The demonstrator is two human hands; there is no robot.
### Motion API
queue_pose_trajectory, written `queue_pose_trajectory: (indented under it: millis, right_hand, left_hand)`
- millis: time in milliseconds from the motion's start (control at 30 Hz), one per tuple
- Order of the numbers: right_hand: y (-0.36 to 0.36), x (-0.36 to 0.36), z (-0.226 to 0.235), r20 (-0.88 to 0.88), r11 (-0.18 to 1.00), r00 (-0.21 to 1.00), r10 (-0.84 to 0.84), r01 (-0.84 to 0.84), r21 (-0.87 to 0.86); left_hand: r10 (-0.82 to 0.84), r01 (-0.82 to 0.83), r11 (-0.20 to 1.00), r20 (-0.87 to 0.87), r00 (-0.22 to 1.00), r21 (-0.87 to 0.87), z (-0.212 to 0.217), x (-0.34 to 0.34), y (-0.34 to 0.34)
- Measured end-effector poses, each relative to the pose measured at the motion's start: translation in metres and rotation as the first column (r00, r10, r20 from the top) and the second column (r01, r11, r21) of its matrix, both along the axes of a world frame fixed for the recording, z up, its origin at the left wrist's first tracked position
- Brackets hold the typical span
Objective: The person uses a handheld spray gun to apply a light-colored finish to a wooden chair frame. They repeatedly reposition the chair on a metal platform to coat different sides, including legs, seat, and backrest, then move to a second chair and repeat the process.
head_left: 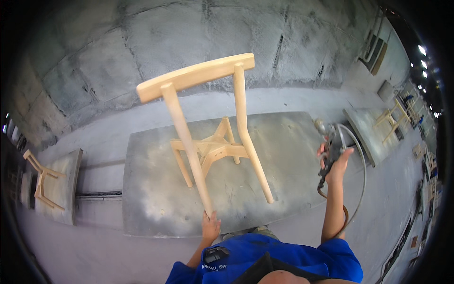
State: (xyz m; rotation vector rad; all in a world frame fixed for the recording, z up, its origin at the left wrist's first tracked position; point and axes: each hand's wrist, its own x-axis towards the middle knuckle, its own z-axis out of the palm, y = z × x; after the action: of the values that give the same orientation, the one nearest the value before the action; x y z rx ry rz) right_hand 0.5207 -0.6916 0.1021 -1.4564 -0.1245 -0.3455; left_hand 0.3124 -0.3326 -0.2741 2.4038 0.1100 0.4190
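A pale wooden chair frame (184, 128) with a curved top rail and no seat panel tilts over a grey work board. The fingers of my left hand (211, 226) are closed round the lower end of its near left leg. Out to the right, my right hand (336, 165) grips a spray gun (335, 144) by its handle, apart from the chair. A pale hose (363, 175) loops from the gun down past my right forearm. The gun's nozzle end points away from me; whether it sprays cannot be seen.
The grey board (146, 189) carries pale overspray marks. Another chair frame (41, 182) stands on a board at the left, and a further one (393, 118) on a board at the right. A stained wall (165, 42) rises behind. A dark floor track (98, 195) runs between the boards.
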Motion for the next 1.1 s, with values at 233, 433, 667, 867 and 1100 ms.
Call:
queue_pose_trajectory:
  millis: [233, 433, 667, 867, 1100]
  right_hand:
    - [-0.055, -0.108, -0.122, -0.278, 0.926, 0.956, -0.093, -0.020, -0.377]
    - [-0.064, -0.177, -0.149, -0.532, 0.984, 0.831, -0.160, 0.095, -0.149]
    - [-0.080, -0.225, -0.068, -0.085, 0.850, 0.902, -0.423, 0.427, 0.309]
    - [-0.080, -0.210, -0.087, -0.257, 0.797, 0.877, -0.406, 0.477, 0.370]
    - [-0.096, -0.170, -0.220, -0.592, 0.862, 0.762, -0.262, 0.461, 0.212]
  left_hand:
    - [0.370, -0.235, 0.913, 0.435, 0.820, -0.334, 0.093, 0.096, -0.022]
    - [0.159, 0.043, 0.909, 0.440, 0.884, -0.415, 0.091, 0.083, -0.093]
    - [-0.254, 0.342, 0.874, 0.275, 0.927, -0.345, 0.079, 0.152, -0.101]
    - [-0.281, 0.303, 0.827, 0.119, 0.952, -0.474, 0.101, 0.164, -0.097]
    - [-0.199, 0.118, 0.935, -0.222, 0.954, -0.334, 0.073, 0.064, -0.065]
